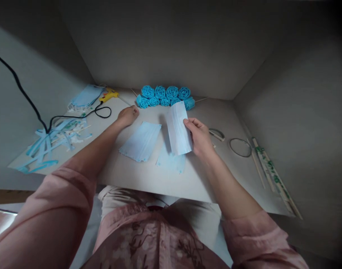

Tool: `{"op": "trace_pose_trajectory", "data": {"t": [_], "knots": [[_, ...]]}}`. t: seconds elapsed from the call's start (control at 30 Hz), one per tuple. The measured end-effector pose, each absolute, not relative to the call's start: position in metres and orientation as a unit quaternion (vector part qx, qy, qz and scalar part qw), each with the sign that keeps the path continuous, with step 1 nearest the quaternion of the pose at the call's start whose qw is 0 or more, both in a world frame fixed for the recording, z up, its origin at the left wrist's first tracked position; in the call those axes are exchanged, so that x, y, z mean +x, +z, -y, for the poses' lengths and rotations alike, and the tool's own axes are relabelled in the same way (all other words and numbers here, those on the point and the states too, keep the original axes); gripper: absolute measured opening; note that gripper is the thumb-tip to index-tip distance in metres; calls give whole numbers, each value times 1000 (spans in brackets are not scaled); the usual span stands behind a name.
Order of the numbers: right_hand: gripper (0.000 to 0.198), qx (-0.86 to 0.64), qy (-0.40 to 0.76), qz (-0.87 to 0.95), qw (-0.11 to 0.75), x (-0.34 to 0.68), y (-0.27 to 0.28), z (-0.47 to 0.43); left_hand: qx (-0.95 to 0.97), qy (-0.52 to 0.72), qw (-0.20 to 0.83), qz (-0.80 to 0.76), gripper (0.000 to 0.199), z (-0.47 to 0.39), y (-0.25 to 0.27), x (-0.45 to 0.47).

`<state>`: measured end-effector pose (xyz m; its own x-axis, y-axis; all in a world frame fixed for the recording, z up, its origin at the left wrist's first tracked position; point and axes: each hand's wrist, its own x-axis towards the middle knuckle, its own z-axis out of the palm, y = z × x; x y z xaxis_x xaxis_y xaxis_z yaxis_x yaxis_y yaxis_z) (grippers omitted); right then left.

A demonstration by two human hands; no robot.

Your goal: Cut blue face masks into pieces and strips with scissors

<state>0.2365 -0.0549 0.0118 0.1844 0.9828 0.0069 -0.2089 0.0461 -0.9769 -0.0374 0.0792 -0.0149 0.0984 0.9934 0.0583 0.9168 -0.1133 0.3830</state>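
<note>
My right hand pinches the edge of a pale blue pleated face mask, held tilted up off the table. Beneath it, part of another pale blue sheet lies flat. A fanned pile of pale blue mask pieces rests between my two hands. My left hand is over the table behind that pile, its fingers curled together; whether anything small is in them is hidden. Just beyond both hands sit two rows of bright blue rosettes, with thin sticks poking out at the sides.
A yellow glue gun with a looping black cord lies back left, next to stacked masks. Cut blue strips litter the left side. On the right are a wire ring, a curved band and chopsticks in printed wrappers.
</note>
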Motion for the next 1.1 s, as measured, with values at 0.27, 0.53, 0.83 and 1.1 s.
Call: {"op": "trace_pose_trajectory", "data": {"t": [0.27,0.53,0.83,1.1], "knots": [[24,-483,493,405,600,237,13,56,651,301,261,-646,14,-83,-18,-43],[34,-474,482,393,624,244,12,50,599,360,329,-635,10,-83,-11,-40],[31,-464,468,390,643,251,10,44,768,94,104,-625,37,-55,11,-90],[32,-487,454,401,629,253,6,41,737,-87,-19,-670,29,-27,13,-105]]}}
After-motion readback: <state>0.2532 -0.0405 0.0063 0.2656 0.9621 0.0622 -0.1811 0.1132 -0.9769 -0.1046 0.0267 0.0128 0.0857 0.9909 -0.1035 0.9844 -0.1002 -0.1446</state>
